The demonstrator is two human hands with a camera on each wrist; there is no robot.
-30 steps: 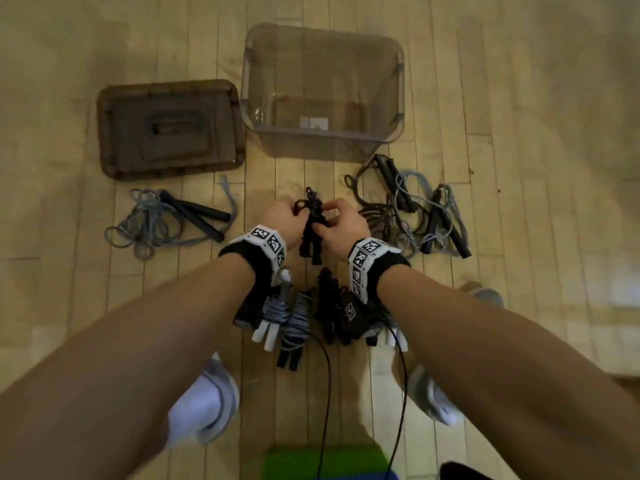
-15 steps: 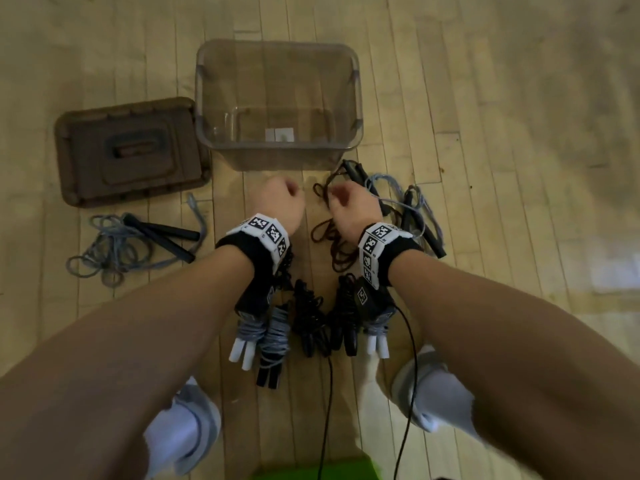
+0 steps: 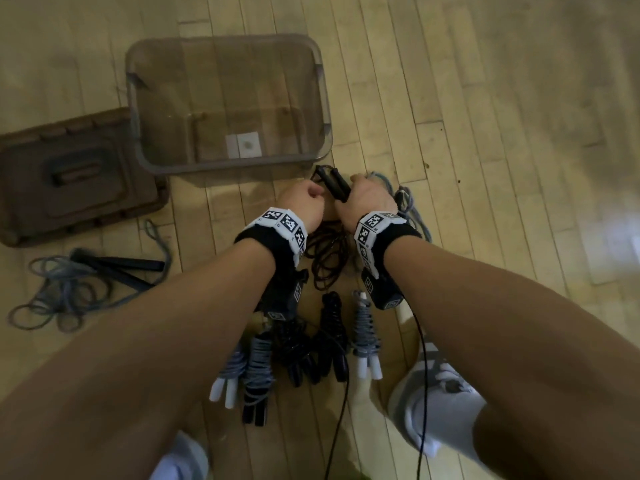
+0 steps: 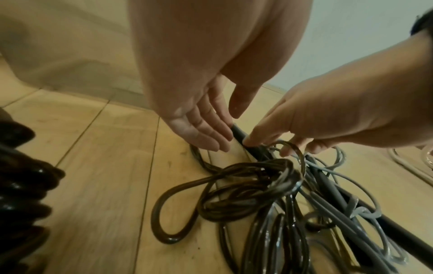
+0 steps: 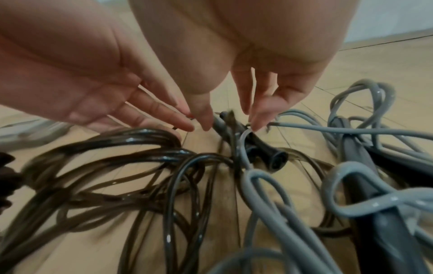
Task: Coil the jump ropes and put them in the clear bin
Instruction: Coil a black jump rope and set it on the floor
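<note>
Dark jump rope [image 4: 246,187] handles [image 3: 334,183], right hand [image 3: 369,199] fingertips pinching, left hand [image 3: 304,202] open beside

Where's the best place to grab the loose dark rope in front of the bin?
Probably by its black handles, which lie side by side: rigid and pinchable together. Come from above on the right, where the right hand already reaches. The dark rope itself is slack, tangled loops crossing the grey rope.
</note>
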